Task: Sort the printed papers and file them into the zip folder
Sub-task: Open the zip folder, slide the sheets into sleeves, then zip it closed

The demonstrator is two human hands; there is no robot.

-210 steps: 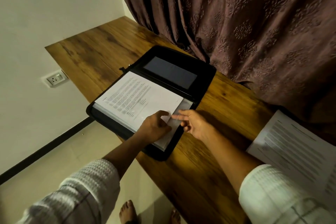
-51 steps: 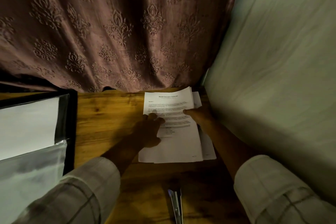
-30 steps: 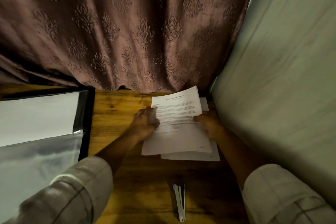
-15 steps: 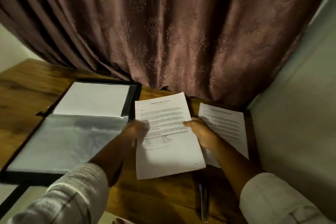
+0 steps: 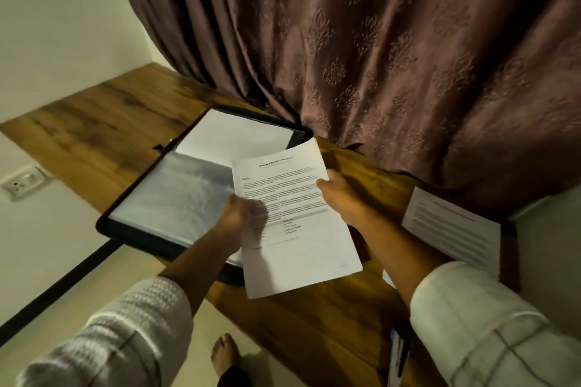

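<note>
The left hand (image 5: 235, 214) and right hand (image 5: 339, 198) pinched the white printed sheet (image 5: 301, 239) by opposite edges; it should enter the black zip folder (image 5: 141, 238) flat.

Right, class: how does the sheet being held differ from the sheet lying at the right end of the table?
The held sheet is gripped by the left hand and right hand; the lying sheet is untouched on the table. The held sheet overlaps the open zip folder; the lying sheet sits apart from it. Both are white with printed text.
</note>
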